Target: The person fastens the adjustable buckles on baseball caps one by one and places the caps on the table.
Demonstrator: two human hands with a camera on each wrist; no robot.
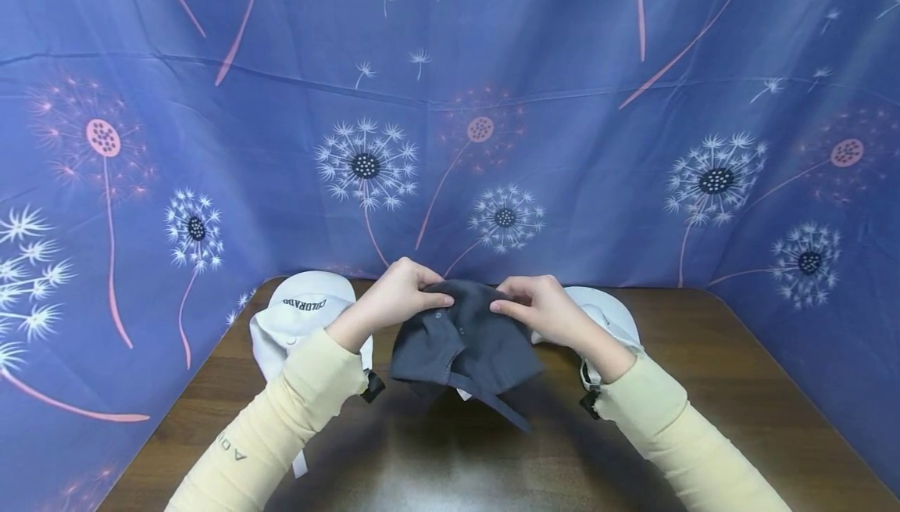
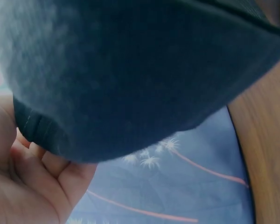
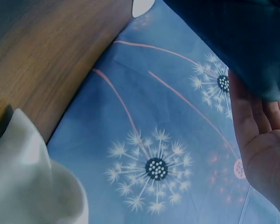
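Note:
A dark grey baseball cap (image 1: 485,348) is held up by both hands at the middle of the table, back side toward me. Its back strap (image 1: 495,402) hangs loose at an angle, and a bit of white shows under the rim. My left hand (image 1: 401,297) pinches the cap's upper left part between thumb and fingers. On the upper right, my right hand (image 1: 544,309) pinches it the same way. Dark cloth (image 2: 130,84) fills most of the left wrist view. In the right wrist view, the cap's edge (image 3: 252,51) lies against the fingers.
To the left sits a white cap (image 1: 302,320) lettered COLORADO, partly behind the left forearm. Another white cap (image 1: 612,313) stands at the right, partly covered by the right hand and wrist. The brown wooden table (image 1: 745,395) ends at a blue dandelion-print cloth (image 1: 576,145).

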